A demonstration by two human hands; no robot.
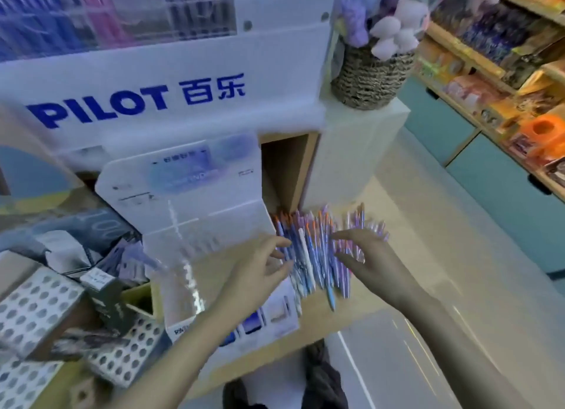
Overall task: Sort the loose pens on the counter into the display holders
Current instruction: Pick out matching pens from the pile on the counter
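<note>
A heap of loose pens (pixel 318 249), blue, purple and white with orange tips, lies on the wooden counter (pixel 345 304) at centre right. My left hand (pixel 260 271) reaches in from the left, fingers spread and touching the pile's left edge. My right hand (pixel 360 255) hovers over the pile's right side with fingers apart, fingertips on the pens. Neither hand grips a pen that I can see. A white and clear plastic display holder (pixel 189 225) stands just left of the pens, its slots looking empty.
A large white PILOT display stand (pixel 146 96) rises behind. Perforated white holder boxes (pixel 36 310) and dark boxes crowd the left. A woven basket with plush toys (pixel 371 75) sits on a white block at back right. Store shelves (pixel 504 72) line the right.
</note>
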